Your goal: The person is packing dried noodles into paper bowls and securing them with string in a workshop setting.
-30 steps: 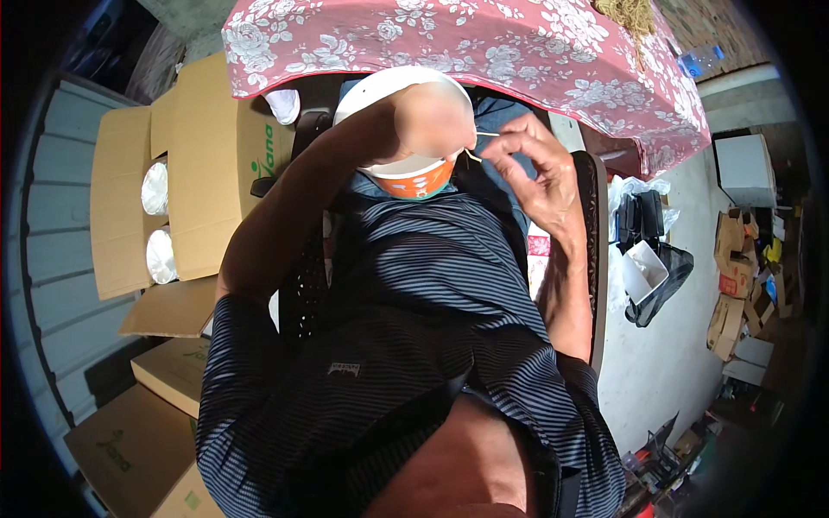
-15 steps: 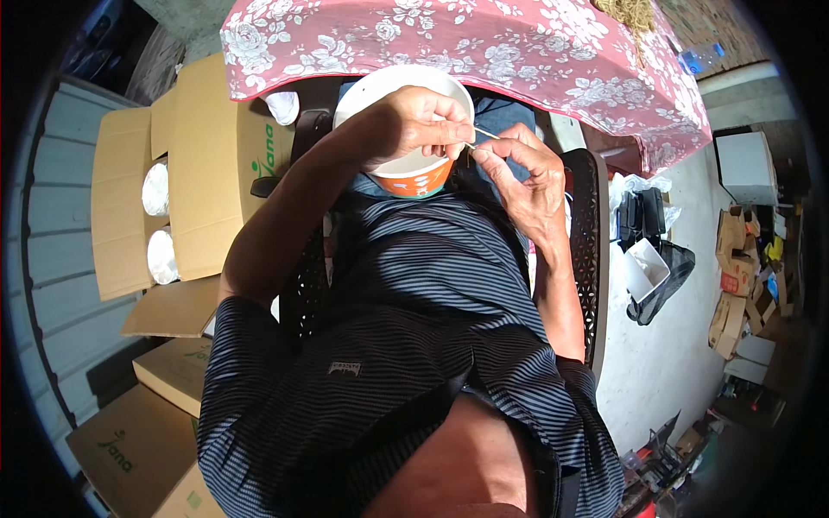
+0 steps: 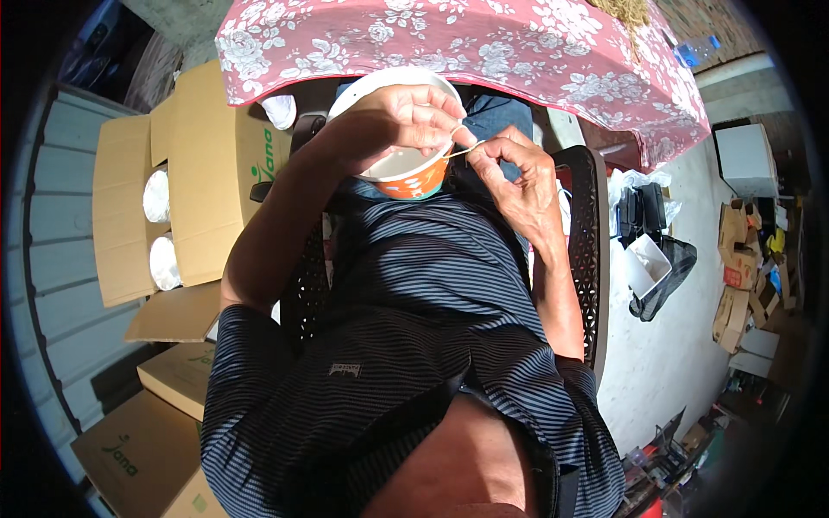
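Note:
A thin pale strand [image 3: 458, 154], like a stalk or a piece of straw, runs between my hands. My left hand [image 3: 410, 121] is over the bucket, its fingers curled and pinching the strand near the fingertips. On the other side, my right hand [image 3: 527, 177] grips the strand between thumb and forefinger. Below them a round bucket [image 3: 419, 184], white inside and orange outside, rests on my lap between my legs. My left hand and wrist hide part of its opening.
A table with a pink floral cloth [image 3: 449, 52] stands ahead, with a dry straw-like bunch [image 3: 623, 12] at its far right. Open cardboard boxes [image 3: 194, 164] with white rolls are at left. Beyond the chair arm [image 3: 583, 198], a white container [image 3: 648, 263] and black bags lie on the right.
My hands have drawn slightly apart, the left shifting a little leftward. The strand, straighter before, now bends at my left fingertips. The bucket shows a bit further left.

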Demonstrator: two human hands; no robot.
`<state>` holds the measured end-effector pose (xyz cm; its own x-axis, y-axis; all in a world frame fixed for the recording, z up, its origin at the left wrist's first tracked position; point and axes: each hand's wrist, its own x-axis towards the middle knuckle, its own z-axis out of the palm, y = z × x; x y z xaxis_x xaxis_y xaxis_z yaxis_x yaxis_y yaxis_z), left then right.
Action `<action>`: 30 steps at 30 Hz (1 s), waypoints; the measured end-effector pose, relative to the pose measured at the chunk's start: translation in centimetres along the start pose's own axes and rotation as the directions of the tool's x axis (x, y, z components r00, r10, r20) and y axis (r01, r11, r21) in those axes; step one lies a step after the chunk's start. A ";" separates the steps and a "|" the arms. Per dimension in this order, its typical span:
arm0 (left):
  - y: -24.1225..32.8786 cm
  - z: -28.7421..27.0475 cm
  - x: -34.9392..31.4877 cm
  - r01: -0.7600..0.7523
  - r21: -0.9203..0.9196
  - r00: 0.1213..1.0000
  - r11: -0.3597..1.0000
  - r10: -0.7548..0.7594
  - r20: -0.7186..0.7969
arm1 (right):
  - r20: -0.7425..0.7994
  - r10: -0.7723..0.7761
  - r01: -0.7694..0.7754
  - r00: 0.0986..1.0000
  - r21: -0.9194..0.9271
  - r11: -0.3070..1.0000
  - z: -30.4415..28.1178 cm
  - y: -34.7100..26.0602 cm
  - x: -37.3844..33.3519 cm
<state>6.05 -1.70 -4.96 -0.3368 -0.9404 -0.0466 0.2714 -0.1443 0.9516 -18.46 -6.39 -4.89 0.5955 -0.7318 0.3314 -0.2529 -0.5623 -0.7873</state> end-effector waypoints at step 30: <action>0.0 1.8 0.3 -0.046 0.311 0.991 0.949 0.083 -0.109 | -0.066 0.035 -0.027 0.997 0.119 0.993 0.3 -0.7 0.4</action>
<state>4.34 -1.46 -4.44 -0.2128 -0.9771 0.0001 -0.0075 0.0017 1.0000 -17.80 -6.13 -4.38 0.5349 -0.7746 0.3375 -0.1763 -0.4929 -0.8520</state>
